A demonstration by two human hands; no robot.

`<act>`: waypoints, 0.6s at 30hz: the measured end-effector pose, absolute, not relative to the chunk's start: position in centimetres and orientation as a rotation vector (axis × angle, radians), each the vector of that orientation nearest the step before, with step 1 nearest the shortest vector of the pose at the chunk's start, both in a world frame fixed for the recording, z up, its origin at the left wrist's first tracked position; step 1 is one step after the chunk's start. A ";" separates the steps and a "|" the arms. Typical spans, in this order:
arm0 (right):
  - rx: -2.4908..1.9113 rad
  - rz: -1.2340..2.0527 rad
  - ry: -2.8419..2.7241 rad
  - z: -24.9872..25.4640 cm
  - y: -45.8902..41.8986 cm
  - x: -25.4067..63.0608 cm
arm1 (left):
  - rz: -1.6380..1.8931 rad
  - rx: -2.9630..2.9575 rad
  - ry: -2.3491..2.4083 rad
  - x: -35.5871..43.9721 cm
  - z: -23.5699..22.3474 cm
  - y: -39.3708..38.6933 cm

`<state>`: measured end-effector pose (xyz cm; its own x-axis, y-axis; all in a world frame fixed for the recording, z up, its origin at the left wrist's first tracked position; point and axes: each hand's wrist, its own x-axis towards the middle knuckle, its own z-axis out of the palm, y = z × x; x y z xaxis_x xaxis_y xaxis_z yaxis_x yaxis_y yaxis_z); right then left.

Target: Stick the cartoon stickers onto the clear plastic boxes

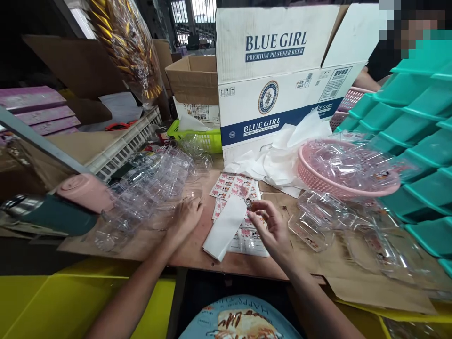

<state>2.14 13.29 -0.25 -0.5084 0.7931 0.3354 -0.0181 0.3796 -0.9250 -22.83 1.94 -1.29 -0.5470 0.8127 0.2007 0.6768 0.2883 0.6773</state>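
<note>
My right hand (270, 226) pinches a small printed sticker (249, 203) between thumb and fingertips, just above the sticker sheets. Printed sticker sheets (231, 186) with pink and dark figures lie stacked in the middle of the table. Across them rests a folded strip of white paper (224, 230). To the left, my left hand (187, 216) has its fingers curled on a clear plastic case (193, 192) at the edge of a pile of clear plastic cases (151, 183). How firmly these fingers hold it is hard to see.
Clear cases with stickers (312, 233) lie at the right, below a pink basket (310, 176) full of more. Behind stands a white beer carton (282, 70) with crumpled white paper (275, 160) before it. Teal bins (423, 141) rise at right; a bottle (52, 214) lies left.
</note>
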 end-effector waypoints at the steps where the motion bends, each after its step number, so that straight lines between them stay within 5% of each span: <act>1: -0.634 1.193 -1.864 -0.3 12.9 1.7 | 1.105 1.379 2.331 -22.7 -1.3 2.0; 6: -0.176 0.843 -2.288 -0.2 12.6 0.0 | 1.303 0.937 1.542 -19.4 0.7 2.5; 9: -0.148 0.957 -2.280 -0.2 13.4 -0.6 | 1.460 0.616 1.057 -17.1 2.1 2.4; 13: -0.264 1.271 -2.247 0.0 15.0 -0.5 | 1.454 0.656 0.928 -15.1 2.1 2.1; 18: -0.382 1.224 -2.309 0.9 16.5 0.5 | 1.549 0.499 0.812 -14.2 0.8 2.3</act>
